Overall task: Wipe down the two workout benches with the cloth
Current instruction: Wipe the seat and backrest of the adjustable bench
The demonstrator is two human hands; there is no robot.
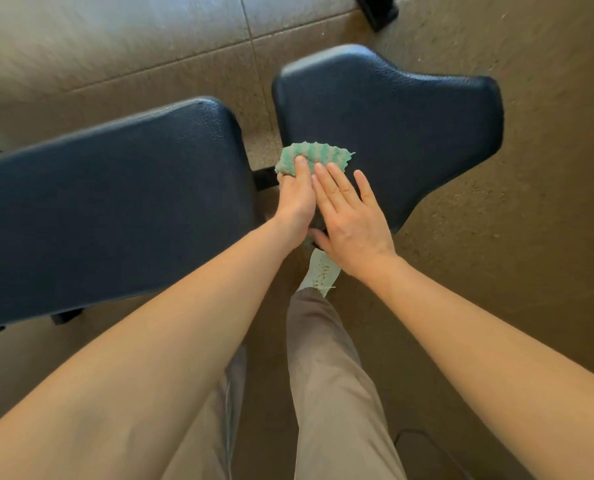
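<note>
Brown speckled flooring [496, 237] lay under everything, giving way to pale tiles [115, 39] at the far side.

At the centre, the left hand [295, 199] gripped a green striped cloth [311, 157]. Its thumb lay on top of the bunched fabric, and the other fingers were curled out of sight round it. The cloth sat on the near left edge of the flared bench pad [392, 112], partly hanging over that edge. The right hand [351, 220] lay flat on the same pad just beside the left. Its fingers were straight and slightly spread and held nothing; the index fingertip touched the cloth's near edge. The two hands touched along their inner sides.

To the left, across a narrow gap, stretched the long bench pad [115, 202], dark blue and padded like the flared one. A black frame bar [264, 178] showed in the gap between the pads.

Below the hands, a pale shoe [320, 271] stood on the floor, with beige trousers [330, 375] above it between the bare forearms. At the top edge, a black frame foot [375, 10] rested on the tiles.
</note>
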